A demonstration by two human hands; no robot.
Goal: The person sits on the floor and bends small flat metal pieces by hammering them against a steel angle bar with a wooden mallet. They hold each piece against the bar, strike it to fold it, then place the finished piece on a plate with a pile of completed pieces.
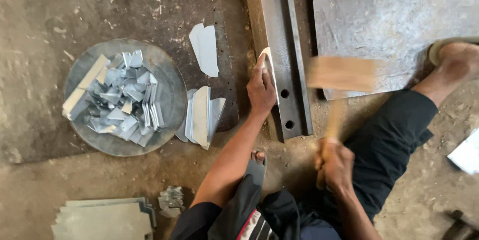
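Observation:
My left hand [261, 89] holds a small pale sheet-metal piece [266, 55] against the edge of a long dark steel bar [279, 45] that lies on the floor. My right hand [333, 166] grips the handle of a wooden mallet [342, 73]; its blocky head is blurred with motion, raised just right of the bar. The mallet head is apart from the metal piece.
A round metal tray [172, 88] at left holds several cut sheet-metal bits. More cut pieces [204, 115] lean by its right rim, another pair [205, 48] lies above. A large steel plate [394, 15] lies top right. My legs and feet frame the bar. Flat sheets [105, 217] lie bottom left.

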